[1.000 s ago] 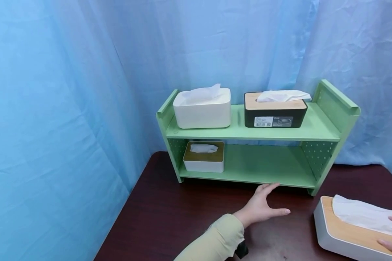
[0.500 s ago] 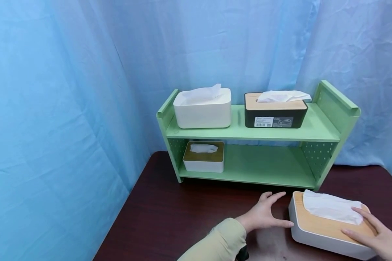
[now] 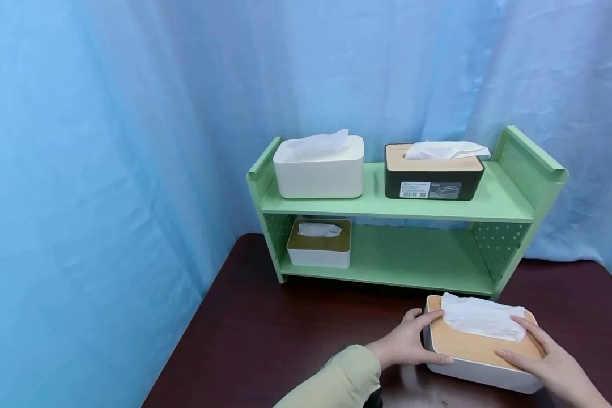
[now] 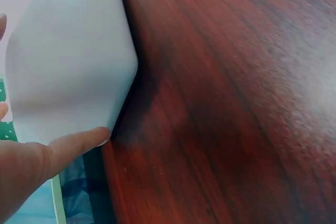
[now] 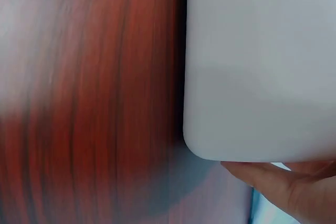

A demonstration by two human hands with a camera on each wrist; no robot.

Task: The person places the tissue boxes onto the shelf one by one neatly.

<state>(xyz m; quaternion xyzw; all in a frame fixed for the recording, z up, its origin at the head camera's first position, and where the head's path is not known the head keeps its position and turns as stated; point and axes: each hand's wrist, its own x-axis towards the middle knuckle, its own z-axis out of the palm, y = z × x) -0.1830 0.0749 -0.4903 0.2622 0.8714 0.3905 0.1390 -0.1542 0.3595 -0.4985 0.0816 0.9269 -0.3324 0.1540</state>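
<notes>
A white tissue box (image 3: 481,341) with a light wood lid and a tissue sticking out is in front of the shelf, at the lower right of the head view. At its left end my left hand (image 3: 408,343) spreads round it, the thumb along the front and a finger near the tissue. My right hand (image 3: 551,362) grips the other end, thumb and fingers apart. Up close, the left thumb (image 4: 79,145) touches a lower corner of the box in the left wrist view. The right wrist view shows the right thumb (image 5: 262,177) against the box's end.
A green two-tier shelf (image 3: 418,258) stands at the back of the dark wood table (image 3: 265,345). Its upper tier bears a white tissue box (image 3: 318,177) and a black one with a wood lid (image 3: 430,184). A smaller wood-lidded tissue box (image 3: 319,258) sits lower left. Blue curtains (image 3: 107,170) hang around.
My right hand has brought the wood-lidded white tissue box leftward from the right edge. My left hand, earlier apart from it, now holds its left end.
</notes>
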